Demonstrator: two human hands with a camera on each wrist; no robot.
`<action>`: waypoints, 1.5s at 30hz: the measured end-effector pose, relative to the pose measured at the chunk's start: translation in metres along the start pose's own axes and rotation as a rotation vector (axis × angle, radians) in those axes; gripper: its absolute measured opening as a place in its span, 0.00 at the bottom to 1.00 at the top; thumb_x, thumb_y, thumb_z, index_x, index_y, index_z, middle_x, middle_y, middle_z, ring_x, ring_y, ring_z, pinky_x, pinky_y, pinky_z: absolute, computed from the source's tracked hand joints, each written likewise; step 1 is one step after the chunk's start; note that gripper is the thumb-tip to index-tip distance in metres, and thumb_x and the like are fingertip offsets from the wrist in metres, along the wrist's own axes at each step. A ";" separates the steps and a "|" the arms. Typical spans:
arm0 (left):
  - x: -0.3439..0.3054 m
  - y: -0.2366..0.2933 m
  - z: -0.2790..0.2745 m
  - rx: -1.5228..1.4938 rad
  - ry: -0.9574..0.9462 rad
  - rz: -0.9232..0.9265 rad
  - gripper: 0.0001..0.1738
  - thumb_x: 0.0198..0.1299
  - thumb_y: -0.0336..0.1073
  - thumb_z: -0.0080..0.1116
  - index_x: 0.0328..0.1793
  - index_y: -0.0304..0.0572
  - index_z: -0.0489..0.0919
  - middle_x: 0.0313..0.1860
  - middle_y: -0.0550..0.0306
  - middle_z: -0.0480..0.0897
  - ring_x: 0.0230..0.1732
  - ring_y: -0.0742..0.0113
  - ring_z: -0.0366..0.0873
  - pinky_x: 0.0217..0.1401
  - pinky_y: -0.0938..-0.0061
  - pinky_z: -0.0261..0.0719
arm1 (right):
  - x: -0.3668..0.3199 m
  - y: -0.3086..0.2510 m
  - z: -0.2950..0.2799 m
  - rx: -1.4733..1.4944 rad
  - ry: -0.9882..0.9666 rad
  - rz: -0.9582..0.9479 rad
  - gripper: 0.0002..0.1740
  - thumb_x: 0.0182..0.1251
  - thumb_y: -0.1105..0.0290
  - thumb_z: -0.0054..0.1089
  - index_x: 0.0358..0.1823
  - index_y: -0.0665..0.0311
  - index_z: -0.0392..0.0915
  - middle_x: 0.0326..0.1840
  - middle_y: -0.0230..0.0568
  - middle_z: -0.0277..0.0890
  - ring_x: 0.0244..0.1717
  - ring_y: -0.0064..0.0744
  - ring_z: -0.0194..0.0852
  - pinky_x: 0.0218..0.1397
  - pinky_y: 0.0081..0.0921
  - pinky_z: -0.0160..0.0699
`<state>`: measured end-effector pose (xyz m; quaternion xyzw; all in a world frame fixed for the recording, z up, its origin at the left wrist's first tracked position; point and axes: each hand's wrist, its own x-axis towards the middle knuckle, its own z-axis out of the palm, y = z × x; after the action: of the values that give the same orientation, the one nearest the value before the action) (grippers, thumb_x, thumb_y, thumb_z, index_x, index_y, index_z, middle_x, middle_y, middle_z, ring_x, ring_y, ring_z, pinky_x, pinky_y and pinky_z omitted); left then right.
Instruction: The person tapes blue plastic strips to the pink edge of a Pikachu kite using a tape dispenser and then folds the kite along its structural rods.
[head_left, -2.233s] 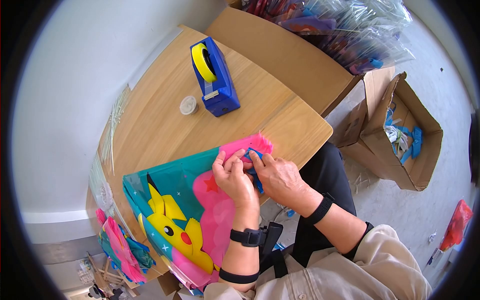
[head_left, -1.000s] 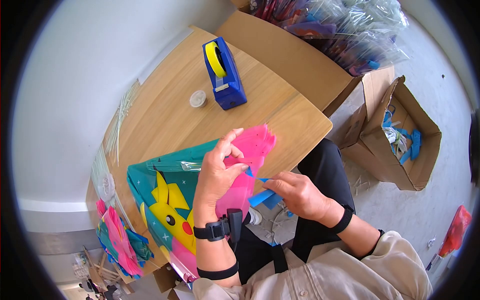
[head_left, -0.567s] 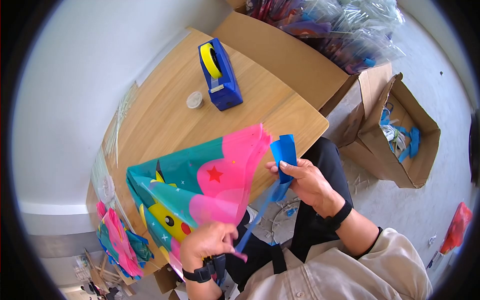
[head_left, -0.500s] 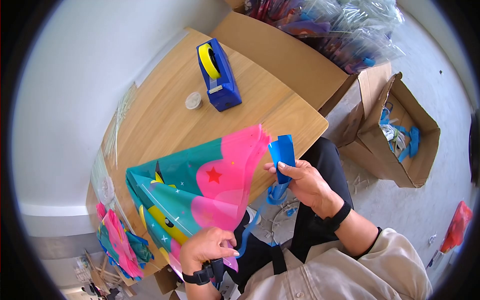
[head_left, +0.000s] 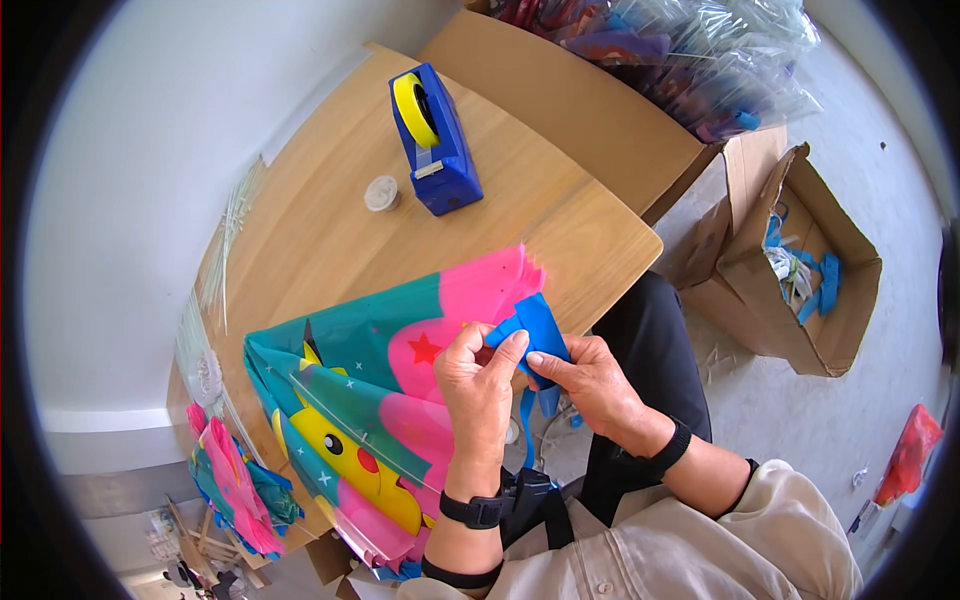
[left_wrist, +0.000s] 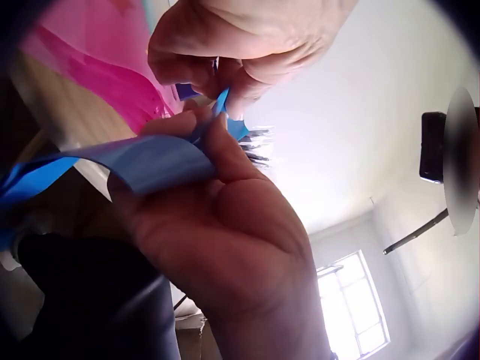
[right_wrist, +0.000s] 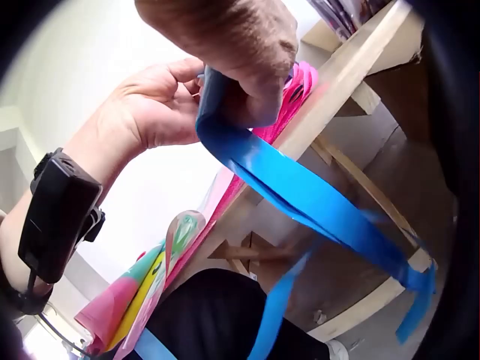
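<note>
- Presently, the left hand (head_left: 480,378) and right hand (head_left: 600,392) both pinch the blue strips (head_left: 541,322) just at the tabletop (head_left: 560,215)'s near edge, towards its right corner; a slackened thumb could let layers slide apart.
- Loose tails (right_wrist: 279,304) hang beneath that edge and could snag.
- Printed film (head_left: 400,425) overhangs the near edge; a brushing left forearm (head_left: 468,550) could drag it off.

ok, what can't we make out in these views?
Head: most fingers of the right grip, hidden behind the blue ribbon.
Left wrist: where the blue ribbon leads, cut off by the left edge.
Head: contents of the small tub, too small.
Head: part of the yellow figure, covered by the folded sheet.
</note>
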<state>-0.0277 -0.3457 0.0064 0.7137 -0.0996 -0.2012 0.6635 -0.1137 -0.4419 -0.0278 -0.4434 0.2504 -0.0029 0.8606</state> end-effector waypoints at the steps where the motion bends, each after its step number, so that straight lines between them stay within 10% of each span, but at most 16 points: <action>1: 0.000 0.001 0.002 0.002 0.001 -0.003 0.05 0.55 0.25 0.66 0.32 0.36 0.79 0.25 0.68 0.77 0.27 0.82 0.71 0.33 0.86 0.68 | 0.001 0.001 0.003 0.040 0.048 -0.036 0.09 0.66 0.67 0.61 0.37 0.67 0.82 0.28 0.31 0.78 0.28 0.15 0.70 0.32 0.18 0.71; 3: 0.000 0.002 0.004 -0.019 0.002 0.033 0.08 0.56 0.27 0.65 0.28 0.35 0.76 0.21 0.65 0.76 0.22 0.80 0.70 0.17 0.80 0.70 | 0.002 0.001 0.005 0.082 0.095 -0.071 0.09 0.66 0.68 0.62 0.36 0.68 0.81 0.28 0.32 0.79 0.27 0.16 0.72 0.32 0.18 0.73; 9: 0.000 -0.009 -0.004 -0.086 0.002 -0.030 0.02 0.57 0.24 0.62 0.33 0.34 0.79 0.26 0.66 0.77 0.30 0.80 0.72 0.36 0.84 0.69 | 0.002 -0.006 0.000 0.168 0.132 -0.064 0.10 0.67 0.70 0.60 0.43 0.69 0.80 0.30 0.36 0.81 0.29 0.19 0.79 0.30 0.17 0.77; 15: 0.010 -0.017 -0.015 0.155 -0.028 -0.047 0.05 0.53 0.27 0.66 0.33 0.34 0.79 0.25 0.66 0.76 0.27 0.82 0.68 0.28 0.82 0.63 | -0.003 -0.014 -0.007 0.068 0.032 -0.187 0.08 0.67 0.78 0.55 0.45 0.69 0.80 0.37 0.37 0.81 0.34 0.21 0.80 0.34 0.19 0.79; 20: 0.036 -0.022 -0.016 0.552 -0.026 0.231 0.08 0.46 0.28 0.68 0.29 0.37 0.78 0.26 0.61 0.74 0.32 0.66 0.70 0.35 0.72 0.67 | 0.019 -0.013 -0.012 -0.791 0.006 -0.766 0.19 0.52 0.89 0.50 0.46 0.69 0.77 0.37 0.50 0.76 0.38 0.49 0.80 0.38 0.34 0.79; 21: 0.041 -0.021 -0.014 0.751 0.011 0.466 0.09 0.45 0.28 0.69 0.28 0.38 0.78 0.28 0.58 0.73 0.34 0.60 0.70 0.38 0.68 0.67 | 0.023 -0.013 -0.011 -0.792 0.006 -0.765 0.19 0.52 0.89 0.50 0.46 0.69 0.77 0.37 0.50 0.76 0.38 0.49 0.80 0.38 0.34 0.79; 23: 0.048 -0.016 -0.009 0.781 0.018 0.423 0.10 0.43 0.29 0.70 0.28 0.40 0.77 0.31 0.56 0.74 0.40 0.53 0.69 0.44 0.63 0.67 | 0.030 -0.014 -0.006 -0.862 0.101 -0.759 0.20 0.47 0.89 0.49 0.44 0.68 0.76 0.37 0.56 0.73 0.39 0.60 0.75 0.39 0.41 0.77; 33: 0.047 -0.045 -0.006 0.615 0.166 0.438 0.14 0.48 0.21 0.61 0.43 0.35 0.76 0.37 0.50 0.77 0.44 0.52 0.73 0.48 0.63 0.73 | 0.047 -0.005 -0.011 -0.960 0.210 -0.614 0.23 0.43 0.91 0.49 0.44 0.70 0.78 0.39 0.55 0.74 0.41 0.57 0.76 0.44 0.38 0.77; 36: 0.040 -0.042 -0.013 0.831 0.011 0.703 0.17 0.51 0.18 0.53 0.48 0.36 0.77 0.43 0.48 0.78 0.47 0.49 0.73 0.53 0.61 0.73 | 0.048 -0.004 -0.011 -0.958 0.213 -0.614 0.23 0.42 0.91 0.49 0.44 0.71 0.79 0.40 0.55 0.75 0.43 0.58 0.76 0.46 0.38 0.77; 45: 0.030 -0.053 -0.015 1.082 -0.059 0.687 0.26 0.47 0.21 0.58 0.56 0.37 0.79 0.50 0.50 0.74 0.49 0.50 0.72 0.54 0.61 0.71 | 0.049 -0.006 -0.011 -1.008 0.207 -0.564 0.24 0.42 0.90 0.49 0.44 0.70 0.79 0.41 0.55 0.75 0.44 0.58 0.75 0.47 0.39 0.77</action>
<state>-0.0006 -0.3393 -0.0498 0.8692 -0.4281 0.0818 0.2333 -0.0744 -0.4651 -0.0489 -0.8450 0.1762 -0.1555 0.4804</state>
